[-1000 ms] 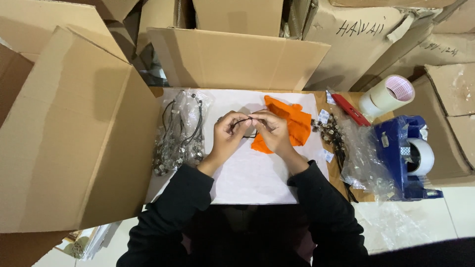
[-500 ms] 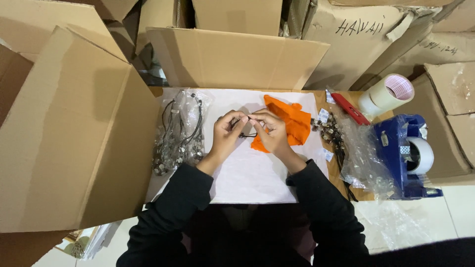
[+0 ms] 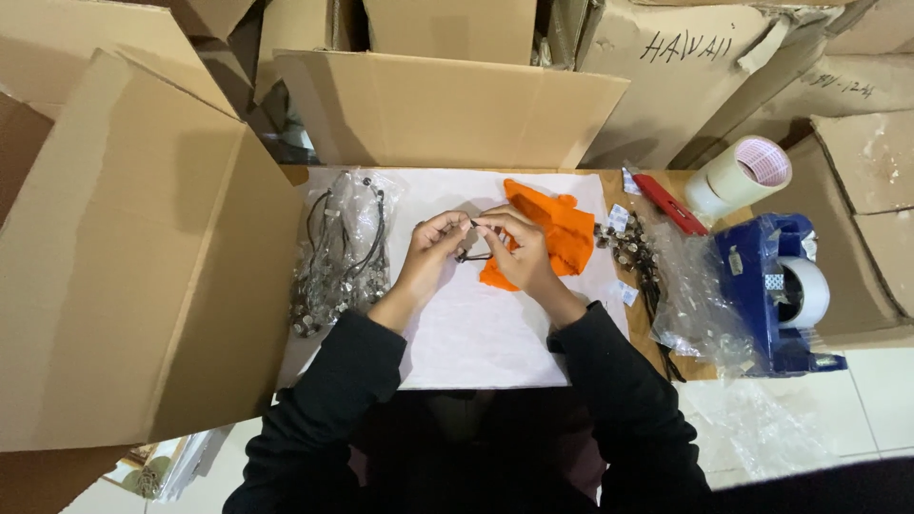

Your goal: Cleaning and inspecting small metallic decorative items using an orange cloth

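My left hand [image 3: 433, 247] and my right hand [image 3: 514, 249] meet over a white sheet [image 3: 476, 324] and pinch a thin dark necklace cord [image 3: 473, 249] between their fingertips. Part of the cord hangs in a small loop below the fingers. Just behind my right hand lies a pile of orange pouches [image 3: 555, 233]. Both forearms wear black sleeves.
Bagged necklaces [image 3: 341, 252] lie at the left of the sheet. Loose necklaces and small tags [image 3: 633, 249] and clear plastic bags [image 3: 700, 305] lie at the right. A red cutter [image 3: 666, 203], a tape roll [image 3: 738, 176] and a blue tape dispenser [image 3: 776, 286] stand further right. Cardboard boxes [image 3: 143, 257] ring the work area.
My hands have shifted slightly and keep working the cord between the fingertips; the cord's loop now hangs lower. Nothing else has moved.
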